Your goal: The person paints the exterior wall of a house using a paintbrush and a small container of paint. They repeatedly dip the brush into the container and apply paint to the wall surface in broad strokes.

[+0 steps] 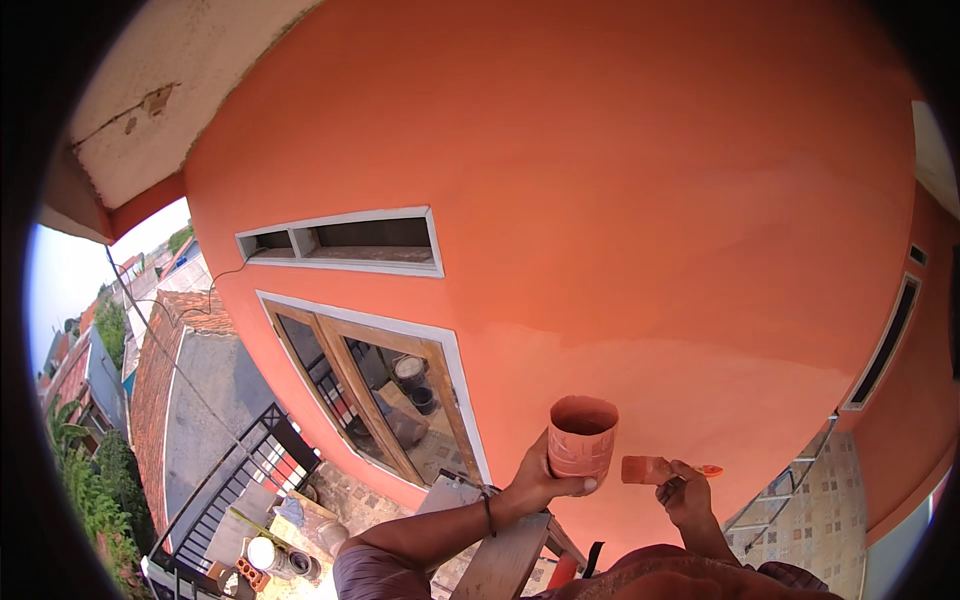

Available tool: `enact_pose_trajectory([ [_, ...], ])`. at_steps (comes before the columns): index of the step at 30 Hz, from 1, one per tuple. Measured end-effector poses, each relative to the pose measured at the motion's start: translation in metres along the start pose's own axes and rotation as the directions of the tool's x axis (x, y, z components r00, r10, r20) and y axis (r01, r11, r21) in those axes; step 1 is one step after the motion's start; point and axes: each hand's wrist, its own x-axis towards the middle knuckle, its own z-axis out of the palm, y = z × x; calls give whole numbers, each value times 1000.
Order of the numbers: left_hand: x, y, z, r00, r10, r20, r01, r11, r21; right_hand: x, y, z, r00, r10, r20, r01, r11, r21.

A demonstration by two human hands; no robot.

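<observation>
My left hand (541, 478) is closed round a paint-smeared cup (583, 455), held upright with its mouth toward me; orange paint coats its inside. To its right, my right hand (684, 494) grips a paintbrush (648, 470) by its orange handle, the paint-covered bristles pointing left toward the cup but apart from it. Both hands are in front of the orange wall (620, 250). Its upper part is a deeper orange, and a paler area (560, 370) lies lower down, behind the hands.
A wooden-framed window (385, 390) and a narrow vent opening (345, 240) are at left. Below me stands a wooden plank support (505, 555). A black railing (225, 490), buckets (268, 556) and bricks (250, 574) are on the lower left. A metal rail (790, 480) stands at right.
</observation>
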Motion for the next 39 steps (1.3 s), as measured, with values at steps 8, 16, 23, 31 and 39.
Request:
enact_pose_trajectory([
  [8,2,2,2,999,35,-10,-35,999,16,-3,-2,14,1000,-14,-26,13,999,-39],
  [16,4,5,2,1000,10,-26,-10,1000,-8,1,-13,19,999,-36,-3,36,999,-17],
  [23,10,2,-4,1000,6,8,-7,999,36,9,-38,18,993,-109,-37,109,994,6],
  [31,12,6,-5,999,-43,0,43,999,11,-3,-63,35,979,-197,-52,200,979,51],
  [39,13,8,-6,998,-59,-9,59,998,34,-8,-67,31,987,-159,-19,160,977,144],
])
